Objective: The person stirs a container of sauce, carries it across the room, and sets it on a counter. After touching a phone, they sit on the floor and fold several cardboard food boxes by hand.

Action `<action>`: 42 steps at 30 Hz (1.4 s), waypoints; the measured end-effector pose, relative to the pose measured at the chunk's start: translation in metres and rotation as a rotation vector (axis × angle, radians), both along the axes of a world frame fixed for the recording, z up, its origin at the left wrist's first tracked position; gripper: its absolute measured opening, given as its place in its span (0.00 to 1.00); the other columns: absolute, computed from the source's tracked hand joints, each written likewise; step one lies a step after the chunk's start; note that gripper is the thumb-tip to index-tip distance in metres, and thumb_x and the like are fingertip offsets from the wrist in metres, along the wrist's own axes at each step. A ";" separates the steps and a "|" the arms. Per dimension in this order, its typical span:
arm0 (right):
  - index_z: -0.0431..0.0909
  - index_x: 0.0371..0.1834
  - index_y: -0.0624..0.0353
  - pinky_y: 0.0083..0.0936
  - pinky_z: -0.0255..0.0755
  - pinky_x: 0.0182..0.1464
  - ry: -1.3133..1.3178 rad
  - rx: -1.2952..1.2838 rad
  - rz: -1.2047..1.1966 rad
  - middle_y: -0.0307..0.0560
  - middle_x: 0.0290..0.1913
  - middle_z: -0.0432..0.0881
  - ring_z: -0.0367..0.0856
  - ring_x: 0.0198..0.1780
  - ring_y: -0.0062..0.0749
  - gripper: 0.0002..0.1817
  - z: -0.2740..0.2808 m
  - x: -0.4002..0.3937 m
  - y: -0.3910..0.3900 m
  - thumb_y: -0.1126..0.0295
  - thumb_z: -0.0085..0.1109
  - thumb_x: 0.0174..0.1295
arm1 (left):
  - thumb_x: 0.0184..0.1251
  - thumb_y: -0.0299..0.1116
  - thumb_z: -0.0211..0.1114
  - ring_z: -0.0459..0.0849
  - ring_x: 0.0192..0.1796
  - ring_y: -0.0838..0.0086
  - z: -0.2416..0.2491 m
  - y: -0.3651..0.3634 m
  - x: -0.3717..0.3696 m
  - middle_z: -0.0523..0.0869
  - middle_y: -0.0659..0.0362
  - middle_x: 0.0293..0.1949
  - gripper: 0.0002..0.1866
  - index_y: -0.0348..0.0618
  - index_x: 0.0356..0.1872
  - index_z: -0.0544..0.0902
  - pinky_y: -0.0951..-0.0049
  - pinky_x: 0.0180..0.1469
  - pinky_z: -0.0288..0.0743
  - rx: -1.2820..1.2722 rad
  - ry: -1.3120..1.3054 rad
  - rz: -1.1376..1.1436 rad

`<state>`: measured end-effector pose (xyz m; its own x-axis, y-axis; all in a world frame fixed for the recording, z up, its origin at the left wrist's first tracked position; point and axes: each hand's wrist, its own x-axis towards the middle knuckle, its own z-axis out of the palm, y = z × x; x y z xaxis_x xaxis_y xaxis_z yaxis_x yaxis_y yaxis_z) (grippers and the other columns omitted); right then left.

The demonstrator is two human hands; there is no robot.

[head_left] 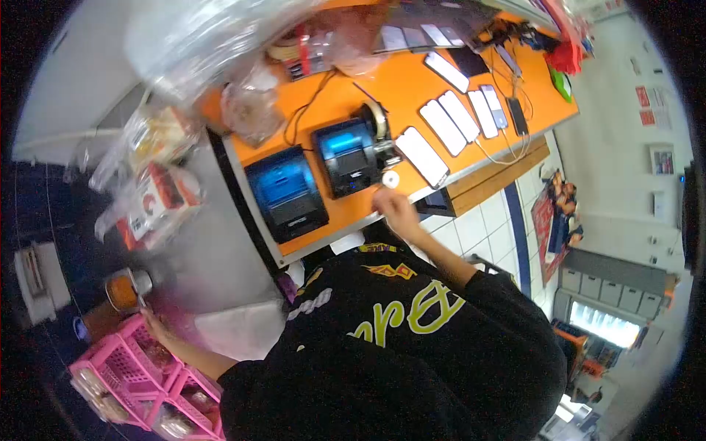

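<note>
My left hand [156, 327] reaches to the far left, at the upper rim of a pink plastic basket [140, 360] and just below a round container with orange contents [123, 291]; its fingers are mostly hidden. Over the orange table's front edge, my right hand [397, 212] is closed, fingertips together; anything between them is too small to make out. A small white ring [390, 179] lies just beyond those fingertips. Two black label or receipt printers with blue-lit tops, one larger [287, 192] and one smaller [346, 156], stand left of this hand.
Several phones [422, 156] lie on the orange table [404, 81], with cables [507, 151] at their right. Plastic-wrapped packages [158, 198] are at the left, beside a grey metal surface [220, 250]. Clear plastic wrap [198, 44] hangs over the top left. White floor tiles [471, 228] show at the right.
</note>
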<state>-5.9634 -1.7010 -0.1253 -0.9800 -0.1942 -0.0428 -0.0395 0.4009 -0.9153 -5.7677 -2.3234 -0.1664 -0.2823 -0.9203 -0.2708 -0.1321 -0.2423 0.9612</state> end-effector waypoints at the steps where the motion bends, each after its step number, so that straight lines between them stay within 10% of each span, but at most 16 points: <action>1: 0.76 0.31 0.64 0.25 0.71 0.38 0.010 -0.032 -0.165 0.43 0.28 0.78 0.76 0.32 0.24 0.15 0.000 -0.009 0.036 0.65 0.46 0.69 | 0.57 0.42 0.70 0.72 0.27 0.78 0.008 0.011 -0.002 0.74 0.66 0.23 0.16 0.45 0.40 0.81 0.79 0.28 0.62 0.061 -0.008 0.060; 7: 0.74 0.45 0.62 0.27 0.70 0.42 0.214 0.254 -0.731 0.49 0.38 0.78 0.76 0.39 0.32 0.12 -0.023 -0.044 0.210 0.68 0.51 0.64 | 0.58 0.36 0.66 0.72 0.29 0.74 -0.024 0.051 0.006 0.77 0.62 0.24 0.11 0.40 0.38 0.82 0.72 0.31 0.66 -0.488 -0.034 0.491; 17: 0.71 0.58 0.55 0.36 0.70 0.48 0.240 0.524 -0.288 0.59 0.56 0.61 0.73 0.47 0.47 0.20 -0.058 -0.087 0.313 0.66 0.51 0.63 | 0.55 0.28 0.53 0.81 0.39 0.63 0.013 0.259 -0.005 0.82 0.55 0.38 0.14 0.36 0.43 0.77 0.66 0.39 0.77 -1.291 0.070 0.601; 21: 0.70 0.59 0.55 0.36 0.71 0.46 0.288 0.513 -0.241 0.59 0.56 0.62 0.74 0.44 0.46 0.21 -0.053 -0.087 0.328 0.68 0.52 0.62 | 0.56 0.28 0.55 0.79 0.36 0.62 0.004 0.400 -0.045 0.80 0.52 0.38 0.14 0.34 0.43 0.76 0.64 0.40 0.76 -0.786 -0.112 0.730; 25: 0.72 0.54 0.58 0.36 0.70 0.45 0.378 0.254 -0.254 0.58 0.49 0.69 0.73 0.42 0.50 0.20 -0.048 -0.036 0.357 0.74 0.57 0.56 | 0.59 0.17 0.51 0.77 0.42 0.65 -0.039 0.533 -0.068 0.78 0.50 0.42 0.12 0.33 0.43 0.75 0.67 0.50 0.72 -1.168 -0.261 0.061; 27: 0.73 0.47 0.59 0.38 0.70 0.44 0.320 0.431 -0.112 0.55 0.43 0.73 0.73 0.42 0.49 0.16 -0.062 0.008 0.397 0.76 0.57 0.53 | 0.58 0.18 0.54 0.77 0.44 0.65 -0.047 0.615 -0.070 0.78 0.51 0.41 0.12 0.34 0.45 0.74 0.68 0.52 0.70 -1.002 -0.292 -0.473; 28: 0.74 0.43 0.59 0.37 0.71 0.40 0.248 0.556 -0.038 0.52 0.40 0.74 0.74 0.40 0.47 0.14 -0.076 0.034 0.422 0.76 0.58 0.51 | 0.56 0.20 0.57 0.77 0.46 0.65 -0.135 0.612 -0.038 0.78 0.52 0.43 0.15 0.36 0.47 0.75 0.66 0.54 0.69 -0.448 -0.133 -0.669; 29: 0.73 0.40 0.58 0.41 0.69 0.46 0.002 0.652 0.034 0.56 0.41 0.74 0.73 0.44 0.51 0.13 -0.096 0.065 0.447 0.74 0.57 0.49 | 0.61 0.25 0.54 0.75 0.50 0.68 -0.198 0.601 -0.014 0.76 0.54 0.49 0.15 0.36 0.50 0.75 0.71 0.54 0.68 -0.587 -0.445 -1.262; 31: 0.75 0.41 0.56 0.45 0.68 0.48 -0.323 1.006 0.216 0.57 0.40 0.75 0.73 0.46 0.52 0.13 -0.177 0.158 0.505 0.67 0.55 0.52 | 0.62 0.28 0.55 0.75 0.50 0.67 -0.195 0.658 0.001 0.77 0.54 0.49 0.16 0.37 0.51 0.74 0.70 0.55 0.68 -0.300 -0.558 -1.786; 34: 0.76 0.48 0.56 0.45 0.68 0.49 -0.615 1.042 0.523 0.60 0.39 0.76 0.75 0.45 0.51 0.18 -0.232 0.251 0.567 0.64 0.55 0.54 | 0.64 0.32 0.55 0.75 0.51 0.67 -0.208 0.699 0.009 0.77 0.54 0.50 0.17 0.37 0.52 0.74 0.70 0.55 0.68 -0.066 -0.518 -2.070; 39: 0.75 0.49 0.56 0.44 0.69 0.49 -0.713 0.740 0.203 0.60 0.40 0.76 0.75 0.45 0.51 0.18 -0.222 0.254 0.567 0.63 0.56 0.54 | 0.66 0.39 0.56 0.76 0.53 0.66 -0.291 0.744 0.019 0.78 0.53 0.50 0.19 0.38 0.54 0.73 0.68 0.56 0.69 -0.049 -0.037 -2.316; 42: 0.75 0.49 0.56 0.44 0.69 0.49 -0.654 0.557 0.039 0.61 0.40 0.76 0.75 0.45 0.51 0.19 -0.214 0.249 0.546 0.63 0.56 0.55 | 0.67 0.44 0.55 0.79 0.45 0.73 -0.173 0.780 -0.004 0.81 0.56 0.46 0.20 0.37 0.51 0.76 0.73 0.50 0.72 0.940 -0.638 -1.826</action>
<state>-5.7147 -1.1553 -0.3394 -0.7185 -0.0103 -0.6954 0.4041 0.8076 -0.4295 -5.7717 -1.5433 -0.3398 -0.1752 0.6298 -0.7568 -0.8807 0.2433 0.4064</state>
